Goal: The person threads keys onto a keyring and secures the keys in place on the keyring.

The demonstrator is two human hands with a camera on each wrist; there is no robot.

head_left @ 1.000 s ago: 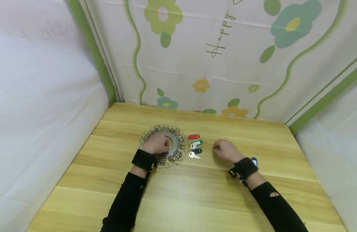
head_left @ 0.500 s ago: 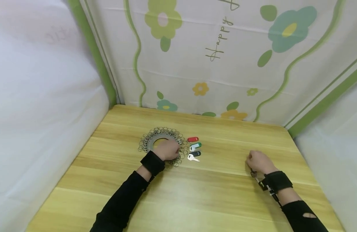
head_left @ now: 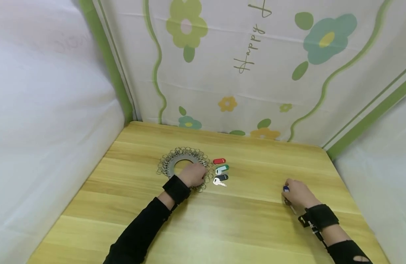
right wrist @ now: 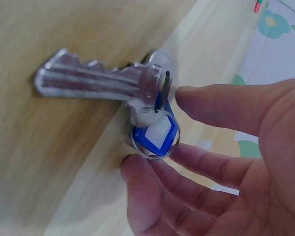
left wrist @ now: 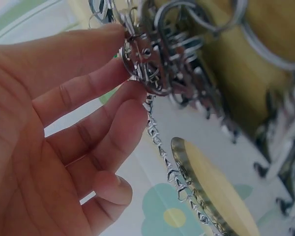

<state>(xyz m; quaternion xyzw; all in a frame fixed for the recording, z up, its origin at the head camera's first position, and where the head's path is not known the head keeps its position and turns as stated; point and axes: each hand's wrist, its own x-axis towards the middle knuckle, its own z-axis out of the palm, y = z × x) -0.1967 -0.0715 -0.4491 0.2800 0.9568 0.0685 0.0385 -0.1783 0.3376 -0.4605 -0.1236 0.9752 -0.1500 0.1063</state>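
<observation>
At the metal disc (head_left: 171,165) fringed with many small clips and split rings, my left hand (head_left: 192,175) reaches over its right side. Seen from the left wrist, thumb and fingers (left wrist: 130,88) pinch one of the metal clips (left wrist: 150,54). Far to the right, my right hand (head_left: 300,194) holds a blue key tag (head_left: 286,189) by the table top. From the right wrist, the blue tag (right wrist: 164,140) with a white label lies between thumb and fingers (right wrist: 142,191); a silver key (right wrist: 93,81) hangs on its split ring.
Just right of the disc, a red tag (head_left: 219,161), a green tag (head_left: 225,167) and a black tag (head_left: 224,177) lie in a column, with a silver key (head_left: 219,182) by the black one. Fabric walls (head_left: 196,80) stand around the wooden table (head_left: 222,227).
My left hand has shifted right across the disc. My right hand has moved right and toward the near side, and the blue tag that lay on the table is now in its fingers.
</observation>
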